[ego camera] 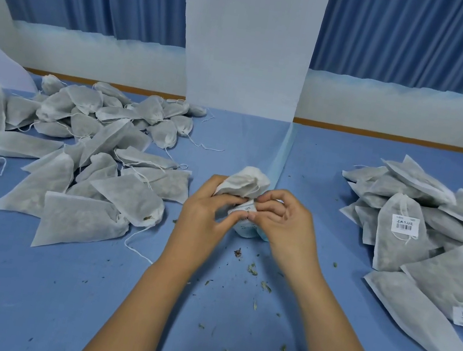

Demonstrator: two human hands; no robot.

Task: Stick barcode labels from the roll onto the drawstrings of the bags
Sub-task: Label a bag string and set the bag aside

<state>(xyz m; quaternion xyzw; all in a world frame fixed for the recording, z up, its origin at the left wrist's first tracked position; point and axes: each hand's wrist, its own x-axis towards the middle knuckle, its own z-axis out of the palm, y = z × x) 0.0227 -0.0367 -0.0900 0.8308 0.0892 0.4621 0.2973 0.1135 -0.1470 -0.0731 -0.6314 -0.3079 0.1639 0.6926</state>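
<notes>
Bag [243,182] gripped in L hand [202,213]; R hand [286,224] fingers [269,197] pinching label [244,208] w/ L thumb.

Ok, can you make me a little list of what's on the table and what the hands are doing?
left hand: holds a bag
right hand: pinches a label
label roll: under the hands, mostly hidden
left pile: bags, no labels showing
right pile: bags, some with barcode labels
table: blue, with leaf crumbs
</notes>
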